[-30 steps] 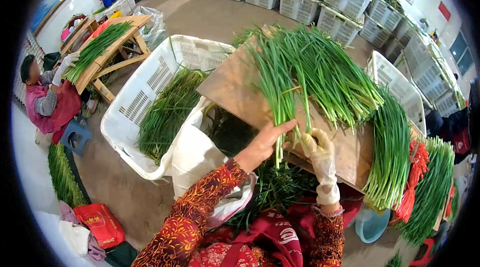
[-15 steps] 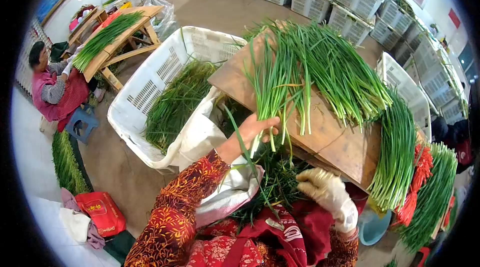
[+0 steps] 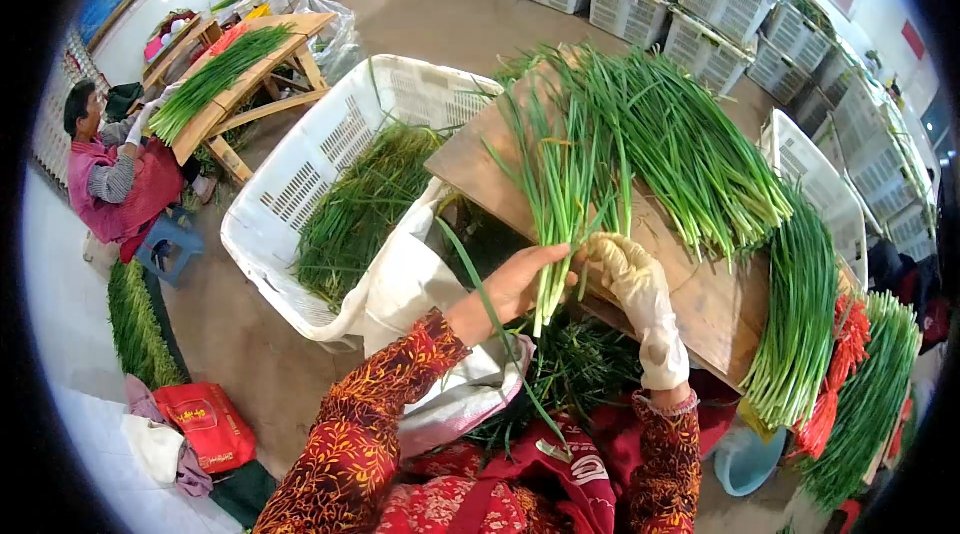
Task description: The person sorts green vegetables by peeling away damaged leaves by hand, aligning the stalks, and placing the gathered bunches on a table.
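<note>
In the head view, my bare left hand (image 3: 512, 286) grips a small bunch of garlic chives (image 3: 562, 204) near its pale stem ends, which point down toward me. My right hand (image 3: 632, 279), in a whitish glove, is beside it with fingers curled and pinched on stalks at the bunch's right side. The leafy ends rest on a tilted wooden board (image 3: 690, 279). A larger pile of chives (image 3: 690, 144) lies on the board, to the right of the bunch. Loose green scraps (image 3: 570, 364) hang below my hands.
A white crate (image 3: 290, 204) holding greens and a white sack (image 3: 400, 284) stand to the left. Right of the board are bundled chives (image 3: 795, 324), red ties (image 3: 835, 364) and a blue basin (image 3: 750, 459). A co-worker (image 3: 115, 174) sits at another board. Crates (image 3: 630, 9) line the back.
My right hand has moved up and left from beside the board's lower edge to the chive stems. My left hand, still holding the bunch, has shifted slightly right.
</note>
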Action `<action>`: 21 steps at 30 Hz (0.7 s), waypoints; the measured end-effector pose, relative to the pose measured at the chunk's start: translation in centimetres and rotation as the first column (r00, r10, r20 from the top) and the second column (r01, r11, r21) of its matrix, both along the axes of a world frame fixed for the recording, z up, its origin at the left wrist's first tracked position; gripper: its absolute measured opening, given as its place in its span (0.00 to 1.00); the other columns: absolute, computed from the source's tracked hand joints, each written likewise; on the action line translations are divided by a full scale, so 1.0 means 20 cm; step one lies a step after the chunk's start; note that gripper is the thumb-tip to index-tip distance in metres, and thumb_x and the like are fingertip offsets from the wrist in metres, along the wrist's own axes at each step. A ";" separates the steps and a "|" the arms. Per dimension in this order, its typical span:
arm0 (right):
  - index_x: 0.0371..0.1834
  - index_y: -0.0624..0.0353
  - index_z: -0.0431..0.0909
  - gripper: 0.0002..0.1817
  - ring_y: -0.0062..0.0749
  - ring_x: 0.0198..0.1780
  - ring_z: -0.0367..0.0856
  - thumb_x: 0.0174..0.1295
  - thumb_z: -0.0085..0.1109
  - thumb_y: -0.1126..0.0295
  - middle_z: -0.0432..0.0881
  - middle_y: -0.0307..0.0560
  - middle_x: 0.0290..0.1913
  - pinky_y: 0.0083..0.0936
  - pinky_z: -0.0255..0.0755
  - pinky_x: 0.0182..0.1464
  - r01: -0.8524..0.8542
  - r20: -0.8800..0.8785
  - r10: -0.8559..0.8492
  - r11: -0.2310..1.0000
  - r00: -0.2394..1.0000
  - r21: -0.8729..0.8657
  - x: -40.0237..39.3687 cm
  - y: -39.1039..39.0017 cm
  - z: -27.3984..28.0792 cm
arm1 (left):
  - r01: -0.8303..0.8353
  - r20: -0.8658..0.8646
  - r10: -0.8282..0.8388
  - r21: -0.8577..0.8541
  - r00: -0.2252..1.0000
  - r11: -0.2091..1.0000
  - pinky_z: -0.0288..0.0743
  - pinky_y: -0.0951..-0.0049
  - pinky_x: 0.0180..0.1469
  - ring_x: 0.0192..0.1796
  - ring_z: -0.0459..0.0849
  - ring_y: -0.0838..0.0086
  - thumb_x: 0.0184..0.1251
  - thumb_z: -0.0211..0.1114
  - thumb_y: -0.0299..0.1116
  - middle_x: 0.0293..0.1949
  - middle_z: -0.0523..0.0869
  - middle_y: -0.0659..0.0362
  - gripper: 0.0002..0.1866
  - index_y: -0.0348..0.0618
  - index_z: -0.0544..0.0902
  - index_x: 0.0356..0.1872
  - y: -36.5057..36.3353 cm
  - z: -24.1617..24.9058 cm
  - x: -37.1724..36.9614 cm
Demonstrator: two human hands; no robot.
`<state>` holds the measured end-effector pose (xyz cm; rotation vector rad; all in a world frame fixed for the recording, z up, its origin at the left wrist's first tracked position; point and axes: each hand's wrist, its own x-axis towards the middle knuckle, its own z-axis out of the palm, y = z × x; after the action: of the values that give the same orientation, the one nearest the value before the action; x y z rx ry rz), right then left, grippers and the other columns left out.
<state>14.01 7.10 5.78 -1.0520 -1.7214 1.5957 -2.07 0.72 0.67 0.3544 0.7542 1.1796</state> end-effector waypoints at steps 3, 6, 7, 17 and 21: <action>0.45 0.62 0.74 0.17 0.15 0.26 0.72 0.60 0.55 0.61 0.78 0.37 0.29 0.12 0.66 0.26 0.045 -0.125 -0.071 0.978 0.990 -0.202 -0.04 0.06 -0.08 | -0.095 0.039 0.096 -0.020 0.995 0.995 0.76 0.77 0.29 0.30 0.79 0.80 0.61 0.58 0.38 0.36 0.80 0.63 0.14 0.42 0.75 0.43 0.01 -0.01 0.09; 0.42 0.62 0.74 0.14 0.15 0.24 0.72 0.58 0.58 0.64 0.78 0.38 0.27 0.11 0.65 0.24 0.094 -0.081 -0.112 0.974 0.990 -0.208 -0.03 0.09 -0.09 | -0.109 0.081 0.109 -0.001 0.991 0.994 0.74 0.77 0.27 0.29 0.78 0.80 0.60 0.59 0.38 0.35 0.79 0.64 0.13 0.43 0.74 0.42 0.01 -0.03 0.12; 0.41 0.62 0.74 0.14 0.16 0.23 0.73 0.57 0.58 0.64 0.78 0.39 0.28 0.11 0.65 0.24 0.079 -0.078 -0.099 0.972 0.992 -0.222 -0.02 0.09 -0.10 | -0.122 0.073 0.122 -0.002 0.990 0.993 0.74 0.78 0.27 0.28 0.77 0.80 0.60 0.59 0.39 0.34 0.79 0.64 0.13 0.43 0.74 0.42 0.01 -0.03 0.12; 0.41 0.57 0.76 0.15 0.28 0.22 0.76 0.53 0.60 0.63 0.78 0.42 0.26 0.22 0.70 0.26 0.065 0.233 -0.280 0.757 0.931 0.650 -0.06 0.11 -0.11 | -0.119 -0.196 0.136 0.094 0.971 0.988 0.75 0.80 0.31 0.30 0.79 0.80 0.59 0.60 0.39 0.34 0.80 0.62 0.17 0.41 0.74 0.45 0.00 -0.08 0.15; 0.33 0.54 0.79 0.10 0.28 0.23 0.73 0.54 0.57 0.61 0.76 0.38 0.26 0.25 0.69 0.30 -0.030 0.358 -0.100 0.939 0.928 0.341 -0.07 0.16 -0.07 | -0.123 -0.174 0.146 0.137 0.974 0.983 0.76 0.81 0.32 0.31 0.80 0.81 0.62 0.58 0.36 0.37 0.81 0.61 0.15 0.39 0.73 0.46 -0.01 -0.03 0.16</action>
<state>12.66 10.35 4.32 -1.2518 -2.1183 1.0604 1.11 0.44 -0.01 0.5287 0.8766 1.3391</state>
